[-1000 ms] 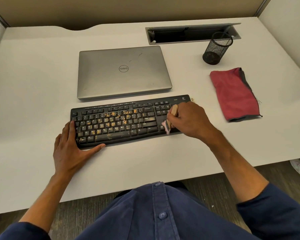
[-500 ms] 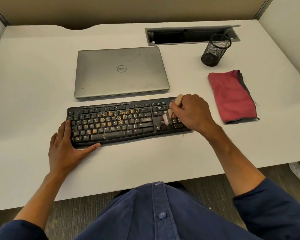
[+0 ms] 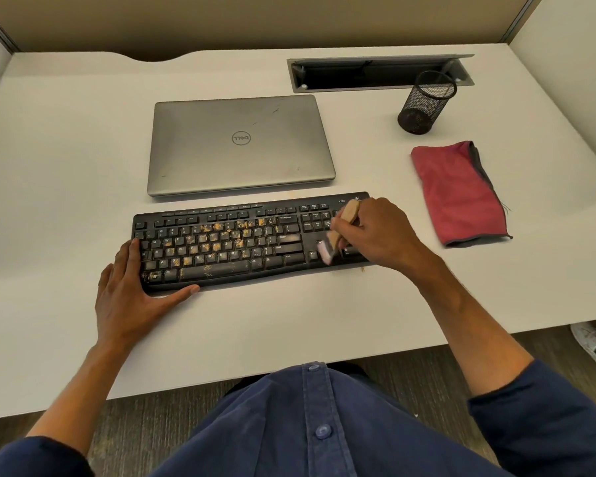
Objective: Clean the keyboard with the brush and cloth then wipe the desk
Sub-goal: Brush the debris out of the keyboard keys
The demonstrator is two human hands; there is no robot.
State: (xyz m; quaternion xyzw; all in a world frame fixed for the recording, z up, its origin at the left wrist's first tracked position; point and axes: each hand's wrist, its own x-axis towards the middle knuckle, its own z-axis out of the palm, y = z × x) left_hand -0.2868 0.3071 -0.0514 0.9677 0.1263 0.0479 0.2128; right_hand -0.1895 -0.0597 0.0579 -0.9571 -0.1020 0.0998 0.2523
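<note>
Brush [image 3: 338, 232] swept lower in right grip [image 3: 379, 232].

Head-worn camera looks forward and steeply down, close over the white desk [image 3: 66, 166].

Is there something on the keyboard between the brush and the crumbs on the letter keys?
Nothing visible. The brush, held by the right hand, touches the right part of the keyboard; only bare keys lie between it and the crumbs to its left.
</note>
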